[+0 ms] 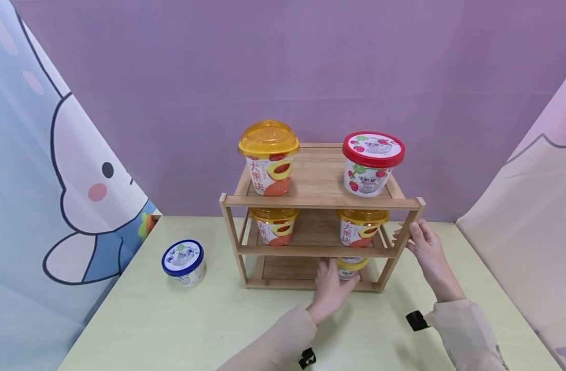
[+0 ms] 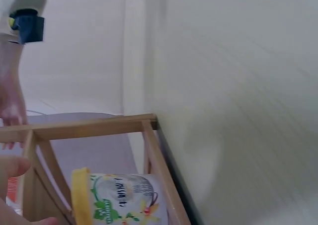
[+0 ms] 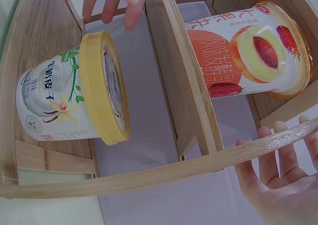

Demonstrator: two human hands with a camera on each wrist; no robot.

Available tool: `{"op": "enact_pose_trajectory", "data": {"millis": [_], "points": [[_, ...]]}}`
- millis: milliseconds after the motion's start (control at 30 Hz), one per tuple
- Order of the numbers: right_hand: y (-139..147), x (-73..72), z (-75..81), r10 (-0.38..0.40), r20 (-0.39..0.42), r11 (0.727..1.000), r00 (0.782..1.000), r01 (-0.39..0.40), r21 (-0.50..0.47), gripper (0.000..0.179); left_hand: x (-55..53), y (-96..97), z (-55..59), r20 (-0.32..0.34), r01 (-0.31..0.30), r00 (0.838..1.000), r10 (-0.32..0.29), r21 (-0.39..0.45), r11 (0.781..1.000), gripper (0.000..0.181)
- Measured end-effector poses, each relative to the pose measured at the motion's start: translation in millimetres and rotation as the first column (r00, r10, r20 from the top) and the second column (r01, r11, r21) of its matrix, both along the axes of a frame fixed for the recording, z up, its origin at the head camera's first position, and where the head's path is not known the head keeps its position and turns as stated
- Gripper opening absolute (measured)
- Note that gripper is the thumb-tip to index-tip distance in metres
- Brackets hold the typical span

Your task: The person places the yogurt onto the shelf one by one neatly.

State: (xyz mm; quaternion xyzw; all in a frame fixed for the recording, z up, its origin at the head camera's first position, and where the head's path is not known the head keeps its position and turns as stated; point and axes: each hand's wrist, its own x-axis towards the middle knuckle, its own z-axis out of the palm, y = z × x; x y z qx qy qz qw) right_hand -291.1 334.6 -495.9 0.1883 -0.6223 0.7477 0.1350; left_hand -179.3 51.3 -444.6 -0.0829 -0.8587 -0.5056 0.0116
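A wooden three-tier rack stands on the table. On its bottom shelf, to the right, sits a yellow-lidded dessert cup, upright with flower pictures on its side. My left hand reaches to the front of that shelf beside the cup, fingers spread. In the right wrist view, the left fingertips stand apart from the cup's lid. My right hand holds the rack's right front post, with fingertips behind the post and the thumb on the outer side.
The top shelf carries a dome-lidded peach cup and a red-lidded cup. Two more peach cups stand on the middle shelf, a left one and a right one. A blue-lidded cup sits on the table left of the rack.
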Motion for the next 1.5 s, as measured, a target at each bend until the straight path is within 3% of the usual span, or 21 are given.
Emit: {"op": "enact_pose_trajectory", "data": {"millis": [200,367,467,600,633,733,833,867,1033,1100,1167,1267,1333,1400,1500], "points": [[5,-3.5,-6.1,0.014,0.007,0.999,1.000,-0.014,-0.048,0.025,13.0,-11.3,6.5,0.025,0.069,0.997,-0.069,-0.002,0.998,0.053],[26,-29.2,-41.5,-0.090,0.038,0.996,0.995,0.089,0.020,0.031,19.8,-24.1,11.9,0.027,0.120,0.993,-0.119,-0.075,0.990,0.056],[29,-34.6,-49.3,-0.104,0.055,0.994,0.993,0.103,0.019,0.033,21.8,-33.0,15.4,0.014,0.138,0.990,-0.137,-0.113,0.984,0.053],[30,-35.2,-48.8,-0.086,0.036,0.996,0.996,0.086,0.011,0.032,23.1,-45.9,19.7,-0.018,0.155,0.987,-0.159,-0.137,0.978,0.045],[21,-23.7,-34.0,-0.065,0.043,0.998,0.997,0.065,-0.004,0.030,23.2,-49.2,20.5,-0.026,0.159,0.986,-0.165,-0.140,0.977,0.042],[21,-23.5,-33.0,-0.037,0.024,0.999,0.999,0.037,-0.003,0.030,23.1,-59.4,23.3,-0.048,0.175,0.982,-0.185,-0.156,0.972,0.034],[20,-23.2,-32.9,-0.049,0.037,0.999,0.998,0.049,0.011,0.031,23.1,-70.3,25.6,-0.080,0.190,0.975,-0.206,-0.174,0.966,0.029],[28,-34.8,-46.9,-0.075,0.033,0.997,0.997,0.074,0.030,0.033,23.1,-74.1,25.9,-0.090,0.193,0.973,-0.213,-0.185,0.964,0.028],[28,-36.2,-48.2,-0.121,0.072,0.993,0.990,0.120,0.022,0.037,23.1,-94.4,28.2,-0.123,0.191,0.967,-0.223,-0.226,0.955,0.025],[26,-33.0,-45.5,-0.073,0.051,0.997,0.996,0.073,-0.008,0.035,23.6,-103.0,29.8,-0.138,0.178,0.967,-0.215,-0.239,0.955,0.023],[3,-6.0,-8.8,-0.059,0.053,0.998,0.997,0.059,0.012,0.032,25.0,-111.7,31.2,-0.160,0.155,0.967,-0.198,-0.249,0.956,0.022],[-42,45.2,59.8,-0.036,0.040,0.999,0.999,0.035,0.021,0.023,27.3,-124.3,32.7,-0.185,0.114,0.969,-0.166,-0.264,0.958,0.020],[-72,78.4,106.6,-0.079,0.066,0.995,0.995,0.075,0.060,0.018,29.0,-132.9,33.4,-0.206,0.089,0.967,-0.148,-0.269,0.959,0.019],[-83,88.4,120.2,-0.091,0.076,0.995,0.993,0.087,0.053,0.016,30.5,-141.3,33.8,-0.225,0.067,0.966,-0.132,-0.276,0.959,0.018],[-86,91.2,124.5,-0.106,0.093,0.993,0.990,0.101,0.054,0.017,32.6,-153.4,34.3,-0.251,0.026,0.963,-0.100,-0.284,0.958,0.017]]}}
